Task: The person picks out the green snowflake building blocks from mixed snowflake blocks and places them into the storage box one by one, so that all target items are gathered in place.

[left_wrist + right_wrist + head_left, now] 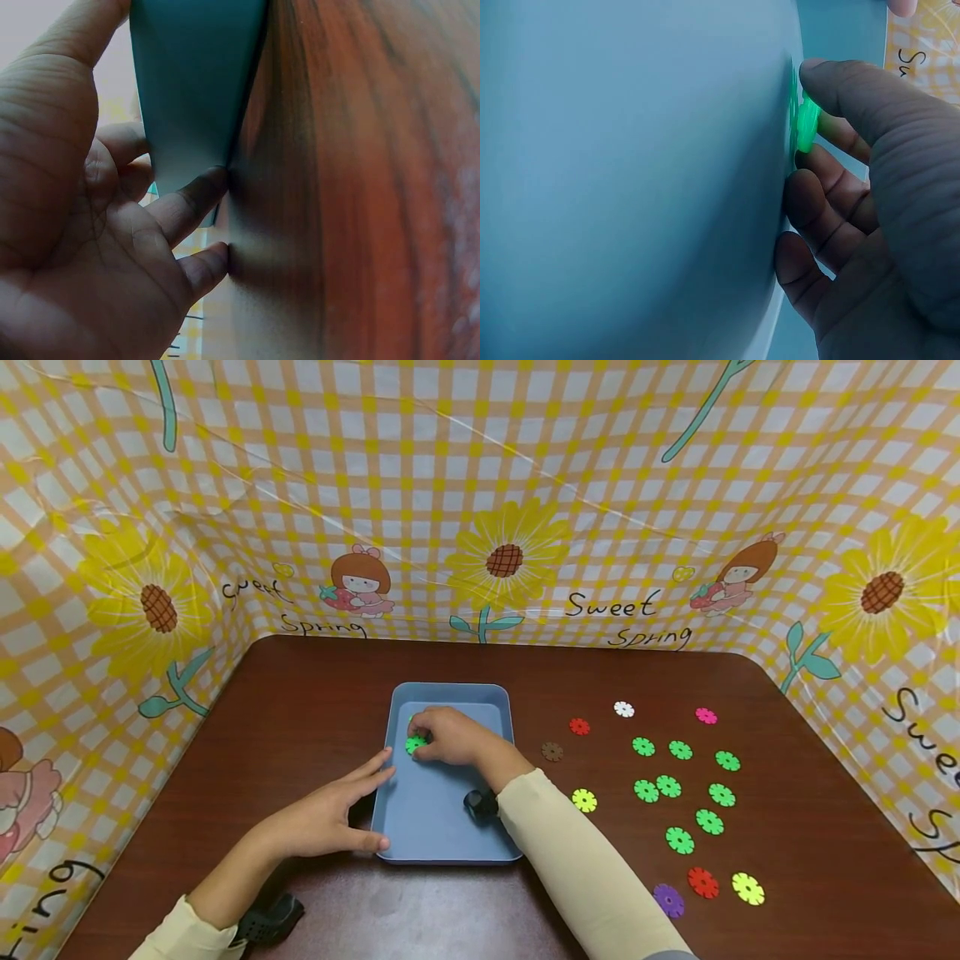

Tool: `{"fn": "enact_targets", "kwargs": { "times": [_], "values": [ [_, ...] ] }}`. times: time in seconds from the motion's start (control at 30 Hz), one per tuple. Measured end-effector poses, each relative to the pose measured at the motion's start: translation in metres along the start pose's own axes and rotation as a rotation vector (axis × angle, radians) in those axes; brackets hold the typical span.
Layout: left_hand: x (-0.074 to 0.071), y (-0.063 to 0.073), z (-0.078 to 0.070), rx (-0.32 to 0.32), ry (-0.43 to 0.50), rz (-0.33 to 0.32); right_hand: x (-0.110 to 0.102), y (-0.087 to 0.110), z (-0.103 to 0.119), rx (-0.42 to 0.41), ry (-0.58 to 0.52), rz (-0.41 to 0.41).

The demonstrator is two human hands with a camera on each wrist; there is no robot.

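My right hand [450, 737] reaches into the blue tray [427, 827] near its far left part. It pinches a green notched disc [808, 126] between thumb and fingers, close over the tray floor. A second green disc [793, 101] lies flat on the floor beside it, partly hidden behind the fingers. At the tray's left side is my left hand [322, 814], its fingers spread and fairly straight. Its fingertips touch the left wall, and the thumb lies by the near left corner.
Several green discs [680, 840] lie scattered on the brown table [315, 693] right of the tray. Among them are red [703, 882], yellow [748, 888], purple [668, 900], white [624, 709], pink [706, 716] and brown [552, 751] discs. A checked cloth [420, 468] surrounds the table's back and sides.
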State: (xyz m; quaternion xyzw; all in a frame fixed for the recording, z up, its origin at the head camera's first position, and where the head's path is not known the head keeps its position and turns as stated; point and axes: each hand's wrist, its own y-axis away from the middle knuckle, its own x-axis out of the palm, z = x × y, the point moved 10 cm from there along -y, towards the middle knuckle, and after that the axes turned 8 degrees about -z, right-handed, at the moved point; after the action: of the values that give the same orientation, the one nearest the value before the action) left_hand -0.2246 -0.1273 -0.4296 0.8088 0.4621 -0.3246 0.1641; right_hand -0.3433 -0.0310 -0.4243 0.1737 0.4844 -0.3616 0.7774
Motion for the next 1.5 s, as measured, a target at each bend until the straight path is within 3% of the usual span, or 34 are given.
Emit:
{"fn": "enact_targets", "kwargs": {
  "times": [1.13,1.5],
  "values": [
    [0.0015,-0.0011,0.0038,-0.012,0.004,-0.006,-0.001,0.0002,-0.0014,0.009,-0.005,-0.015],
    [0.0,-0.001,0.0001,0.02,-0.017,-0.013,-0.0012,0.0,-0.0007,0.011,0.014,-0.015]
  ]
}}
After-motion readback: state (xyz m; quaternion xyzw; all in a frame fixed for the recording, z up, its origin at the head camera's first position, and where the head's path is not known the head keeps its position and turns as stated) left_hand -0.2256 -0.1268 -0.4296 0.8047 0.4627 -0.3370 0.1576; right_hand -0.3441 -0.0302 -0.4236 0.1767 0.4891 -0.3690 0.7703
